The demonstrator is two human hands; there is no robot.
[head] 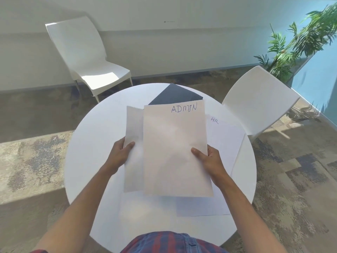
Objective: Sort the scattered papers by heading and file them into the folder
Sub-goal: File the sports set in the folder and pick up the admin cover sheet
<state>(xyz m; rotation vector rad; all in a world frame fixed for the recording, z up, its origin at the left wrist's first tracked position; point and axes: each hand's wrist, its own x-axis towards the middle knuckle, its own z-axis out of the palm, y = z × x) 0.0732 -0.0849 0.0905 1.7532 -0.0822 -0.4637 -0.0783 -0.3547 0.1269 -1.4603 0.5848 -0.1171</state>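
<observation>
We're mid-sort, both hands loaded, frame centre. Right hand (209, 157) pinches the ADMIN sheet (176, 152) at its right edge, thumb on top, fingers under. Left hand (119, 155) is closed on a second sheet (133, 136) at its left edge; that sheet sits behind the ADMIN one and its heading isn't visible, so we can't tell yet which pile it belongs to.

Where things are:
- The folder (175, 94), dark, lies on the round table (94, 128) at upper centre, partly hidden by the held sheets. Can't tell if it's open.
- The HR sheet (225, 137) lies flat on the table right of centre, just beside the right hand, on top of at least one more sheet (200, 207) showing at lower right.
- Both held sheets look lifted off the table, overlapping each other.

How we do this step well, our read:
- Read the hidden sheet's heading first. Slide the left sheet out sideways or fan the two apart; don't stack blind.
- If it's ADMIN, square the top and side edges against each other before setting down.
- Keep the ADMIN pile well apart from the HR pile, left or centre of the table, so headings stay readable.
- Edge pinches are light; single sheets droop and can slip, so support from below when moving.
- Don't bury the folder under a pile; we need it reachable at the end.

Risk: setting ADMIN down on HR mixes the groups.
</observation>
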